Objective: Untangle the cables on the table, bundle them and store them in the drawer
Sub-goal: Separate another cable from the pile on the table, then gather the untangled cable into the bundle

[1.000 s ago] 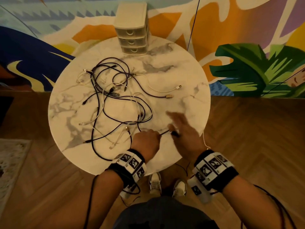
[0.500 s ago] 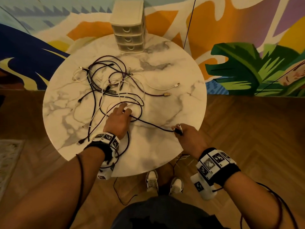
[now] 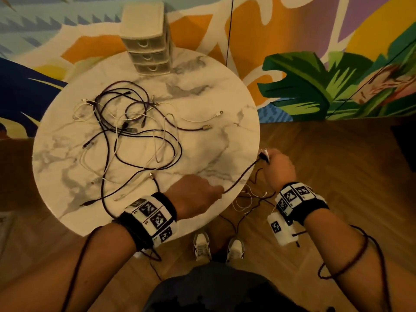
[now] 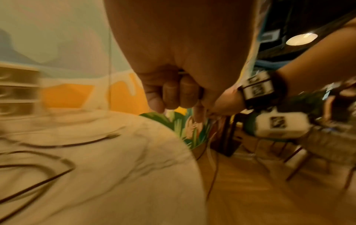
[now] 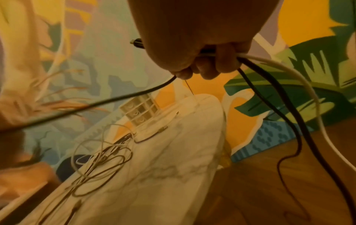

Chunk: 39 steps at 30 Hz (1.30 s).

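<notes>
A tangle of dark and white cables (image 3: 126,131) lies on the round marble table (image 3: 213,91), left of centre. A small white three-drawer unit (image 3: 148,46) stands at the far edge, its drawers closed. My left hand (image 3: 198,195) is at the table's front right rim and pinches a dark cable (image 3: 242,176). That cable runs taut to my right hand (image 3: 278,165), just off the right edge. The right hand (image 5: 202,60) grips this dark cable (image 5: 115,99), a second dark one and a white cable (image 5: 308,91); both hang to the floor. The left hand's fingers (image 4: 173,94) are curled.
Two loose plug ends (image 3: 208,127) lie right of the tangle. Slack cable loops (image 3: 245,199) dangle below the table's front right edge, above my shoes (image 3: 201,246) on the wooden floor. A painted wall stands close behind the table.
My left hand left the middle of the tangle and slid back to the front right rim. My right hand pulled rightward off the table, stretching the dark cable.
</notes>
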Motion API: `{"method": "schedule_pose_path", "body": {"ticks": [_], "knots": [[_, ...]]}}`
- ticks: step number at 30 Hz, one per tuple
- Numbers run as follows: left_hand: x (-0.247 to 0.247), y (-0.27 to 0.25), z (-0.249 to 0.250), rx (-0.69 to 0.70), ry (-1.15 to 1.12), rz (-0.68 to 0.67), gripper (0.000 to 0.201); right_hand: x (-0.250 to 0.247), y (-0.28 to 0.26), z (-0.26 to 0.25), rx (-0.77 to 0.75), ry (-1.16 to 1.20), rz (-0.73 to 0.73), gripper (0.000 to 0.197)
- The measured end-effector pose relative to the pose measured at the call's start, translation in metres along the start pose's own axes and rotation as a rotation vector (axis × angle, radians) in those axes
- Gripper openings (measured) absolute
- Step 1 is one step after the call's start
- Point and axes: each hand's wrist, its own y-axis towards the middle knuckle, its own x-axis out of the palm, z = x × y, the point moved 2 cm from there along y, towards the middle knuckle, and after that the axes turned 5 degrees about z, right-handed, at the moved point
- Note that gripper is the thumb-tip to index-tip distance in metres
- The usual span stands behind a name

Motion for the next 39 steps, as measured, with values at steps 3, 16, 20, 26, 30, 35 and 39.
{"method": "schedule_pose_path", "body": {"ticks": [3,16,20,26,30,35,39], "knots": [[-0.030,0.016,0.029,0.076,-0.006,0.057,0.028,0.002,-0.002,0.017,0.002,0.026,-0.032,0.014],[-0.082,0.064,0.017,-0.153,-0.304,0.408,0.026,0.044,-0.045,0.085,0.164,0.272,-0.208,0.043],[-0.079,0.043,-0.003,-0.250,-0.588,0.320,0.015,0.017,-0.044,0.106,0.252,0.454,-0.064,0.048],[-0.113,0.073,0.066,0.019,-0.576,0.421,0.017,0.043,-0.040,0.097,0.197,0.184,-0.187,0.031],[-0.111,0.084,0.078,-0.013,-0.637,0.367,0.014,0.070,-0.039,0.084,0.140,0.068,-0.287,0.027],[-0.109,0.067,0.041,-0.137,-0.802,0.289,0.010,0.044,-0.038,0.123,0.302,0.418,-0.139,0.037],[-0.106,0.075,0.051,-0.089,-0.777,0.268,0.004,-0.016,-0.042,0.099,0.109,0.608,0.104,0.037]]}}
